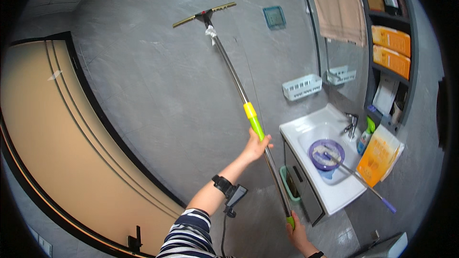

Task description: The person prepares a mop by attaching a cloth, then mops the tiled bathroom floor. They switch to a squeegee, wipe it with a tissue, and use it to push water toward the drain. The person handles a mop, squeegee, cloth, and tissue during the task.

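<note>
A long-handled squeegee with a steel telescopic pole [231, 68] slants up across the grey wall. My left hand [255, 147] is wrapped around the pole at the lime-green grip [256, 126], just below a yellow collar [249, 110]. Lower down, my right hand [298, 233] holds the green end cap [290, 221]. At the top, the wide squeegee blade [186, 21] lies against or close to the wall tiles; contact cannot be made out. White material [211, 32] is wrapped around the neck below the blade.
A white washbasin [344, 200] at right holds a purple basin [312, 165] with a purple-handled mop. Beside it stand a spray bottle [365, 139] and an orange bag [376, 154]. A wall basket [303, 87], blue-green wall box [274, 18], shelf unit [389, 18] and beige door [71, 150] surround the pole.
</note>
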